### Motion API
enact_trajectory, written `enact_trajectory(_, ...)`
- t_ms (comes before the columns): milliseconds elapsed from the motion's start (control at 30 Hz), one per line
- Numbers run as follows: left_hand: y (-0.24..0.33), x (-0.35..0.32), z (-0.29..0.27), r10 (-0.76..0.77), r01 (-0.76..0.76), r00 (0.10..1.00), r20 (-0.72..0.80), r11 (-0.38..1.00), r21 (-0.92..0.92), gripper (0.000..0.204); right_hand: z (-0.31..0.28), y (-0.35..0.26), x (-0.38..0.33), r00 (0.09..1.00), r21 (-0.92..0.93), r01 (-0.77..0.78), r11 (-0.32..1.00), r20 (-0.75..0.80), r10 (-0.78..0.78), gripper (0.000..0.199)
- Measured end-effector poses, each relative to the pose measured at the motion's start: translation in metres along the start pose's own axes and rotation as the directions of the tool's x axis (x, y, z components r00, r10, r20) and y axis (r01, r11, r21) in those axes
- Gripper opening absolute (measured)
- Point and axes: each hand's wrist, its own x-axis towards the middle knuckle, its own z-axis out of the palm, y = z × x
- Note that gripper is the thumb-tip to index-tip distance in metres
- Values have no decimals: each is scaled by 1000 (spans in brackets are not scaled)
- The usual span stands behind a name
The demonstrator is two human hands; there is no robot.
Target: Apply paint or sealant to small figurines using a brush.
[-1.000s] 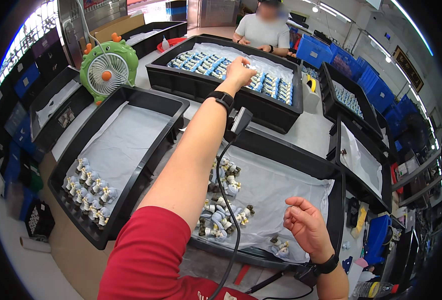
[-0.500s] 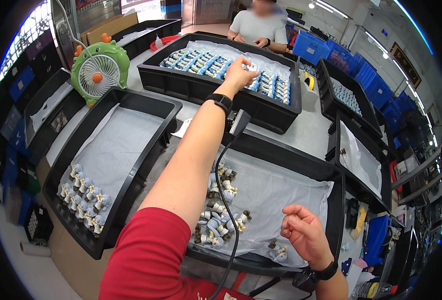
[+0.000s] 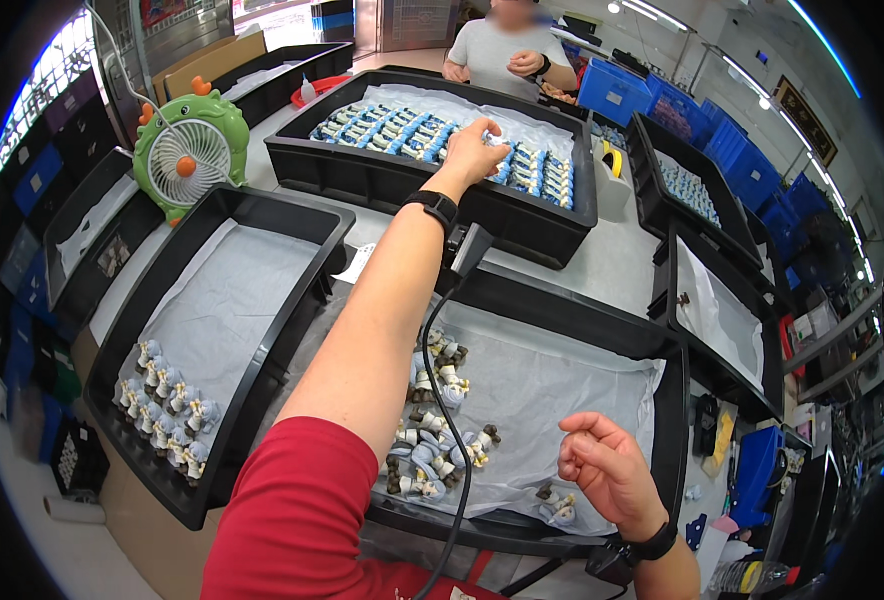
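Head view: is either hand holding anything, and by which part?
Left hand: can't tell; it reaches over the blue-and-white figurines, any grip hidden from view. Right hand: loosely curled, nothing visible in it.

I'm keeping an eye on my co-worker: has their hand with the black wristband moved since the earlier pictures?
Yes: the co-worker's hand has moved up the picture, away from the big black tray.
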Motion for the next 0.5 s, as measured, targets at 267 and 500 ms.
enact_trajectory(267,20,5,-4,99,-93,995,-12,963,253,26,0,-3,2,1000,3,13,1000,0,-13,24)
enact_trajectory(500,25,22,3,125,-108,991,-38,947,301,27,-2,-2,3,1000,4,-1,1000,-19,1,23)
